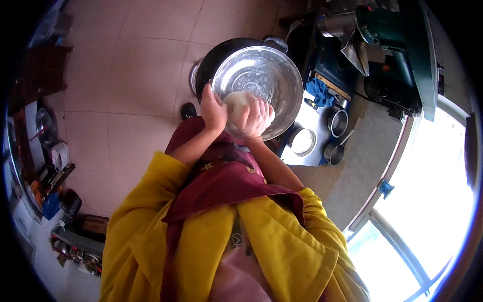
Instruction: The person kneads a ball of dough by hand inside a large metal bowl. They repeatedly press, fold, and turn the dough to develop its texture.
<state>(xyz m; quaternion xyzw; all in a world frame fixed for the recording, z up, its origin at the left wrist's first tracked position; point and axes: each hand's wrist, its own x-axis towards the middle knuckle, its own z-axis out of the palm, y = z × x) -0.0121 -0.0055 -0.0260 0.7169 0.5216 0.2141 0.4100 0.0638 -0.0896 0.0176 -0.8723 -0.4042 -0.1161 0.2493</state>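
A shiny metal bowl [286,83] is in front of me, with a pale lump of dough [234,103] against its near side. My left hand [214,109] is closed on the bowl's near left rim, beside the dough; some of its fingers are hidden. Over the dough, my right hand [254,117] has its fingers curled and pressed into it. Whitish smears mark the bowl's bottom. Beneath the bowl a large black pot [221,58] with side handles shows on the left and at the back.
To the right a counter [302,159] carries a round metal dish [303,142], small saucepans [334,153] and a blue cloth [320,90]. A green machine with a metal chute [355,53] stands at the far right. Pink floor tiles [141,75] spread left, toward cluttered shelves.
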